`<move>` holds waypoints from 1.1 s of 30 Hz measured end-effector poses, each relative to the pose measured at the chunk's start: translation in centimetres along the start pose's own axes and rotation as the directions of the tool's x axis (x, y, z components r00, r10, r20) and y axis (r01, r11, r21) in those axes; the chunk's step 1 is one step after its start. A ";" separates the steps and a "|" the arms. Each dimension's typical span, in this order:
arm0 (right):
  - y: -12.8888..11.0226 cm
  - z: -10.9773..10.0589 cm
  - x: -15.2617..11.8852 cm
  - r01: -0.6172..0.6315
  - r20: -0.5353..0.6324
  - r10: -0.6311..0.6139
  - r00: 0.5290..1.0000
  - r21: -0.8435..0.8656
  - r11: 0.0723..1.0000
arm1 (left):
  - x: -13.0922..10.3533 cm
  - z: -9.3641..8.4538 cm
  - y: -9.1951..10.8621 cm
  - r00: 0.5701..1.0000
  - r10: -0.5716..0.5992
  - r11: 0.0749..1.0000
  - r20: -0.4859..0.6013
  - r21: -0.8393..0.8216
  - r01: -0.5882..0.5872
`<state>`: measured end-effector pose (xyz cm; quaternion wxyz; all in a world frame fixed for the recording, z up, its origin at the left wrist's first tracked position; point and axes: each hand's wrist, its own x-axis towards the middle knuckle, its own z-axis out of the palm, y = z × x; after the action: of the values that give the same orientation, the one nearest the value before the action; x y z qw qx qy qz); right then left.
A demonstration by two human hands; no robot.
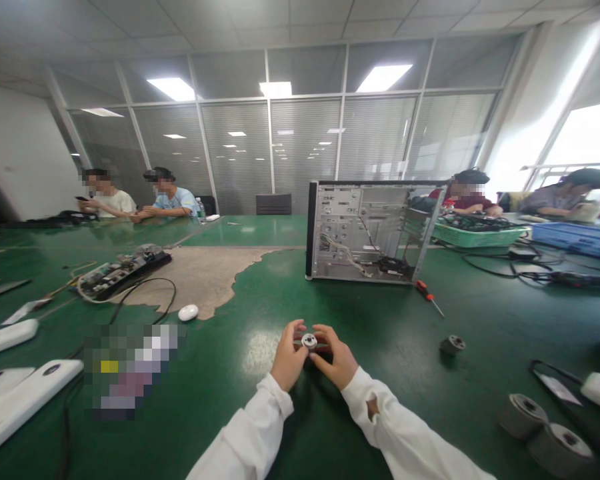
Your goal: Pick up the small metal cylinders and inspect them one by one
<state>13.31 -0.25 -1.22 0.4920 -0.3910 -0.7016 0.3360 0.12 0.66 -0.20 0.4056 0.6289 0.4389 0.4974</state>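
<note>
Head view, looking down at my own work: I have a small grey metal cylinder (309, 342) between my two hands, in front of me over the tabletop (220, 387). My left hand (288, 360) curls round one side of it and my right hand (337, 360) comes in from the other, fingers bent and the gap narrow, so I judge that both are gripping it. Its round end, with dark openings, faces up towards me; I cannot tell whether its underside touches the surface.

The step in hand looks to me like close two-handed handling: steadying, turning or examining the piece. From this grip, a next move would call for one hand to keep a firm hold while the other loosens and shifts its fingers, with the piece kept level so that it does not slip.

A similar single cylinder (451, 345) lies to my right, well apart from my hands, and a pair of larger cylinders (523, 417) sits nearer the right edge. Beyond my hands stands an open metal case (340, 207), with a red-handled screwdriver (424, 290) lying by its lower right corner.
</note>
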 end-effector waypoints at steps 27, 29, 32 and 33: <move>-1.3 -1.1 -0.1 0.182 -0.144 -0.200 0.969 -0.127 0.975 | -0.4 -0.1 0.8 0.978 0.180 0.966 0.101 0.168 -0.195; -1.3 -1.2 -0.1 0.184 -0.140 -0.201 0.969 -0.131 0.974 | -0.4 0.0 0.8 0.978 0.141 0.982 0.157 0.103 -0.158; -1.2 -1.2 0.0 0.176 -0.148 -0.196 0.969 -0.136 0.975 | -0.6 0.3 0.9 0.970 0.112 0.991 0.217 0.045 -0.125; -1.1 -1.2 0.0 0.175 -0.150 -0.195 0.969 -0.138 0.975 | -0.6 0.3 1.0 0.966 0.113 0.992 0.233 0.035 -0.125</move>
<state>14.17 -0.71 0.08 0.5515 -0.3798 -0.7120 0.2113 0.51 -0.25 0.50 0.4075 0.7173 0.3625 0.4336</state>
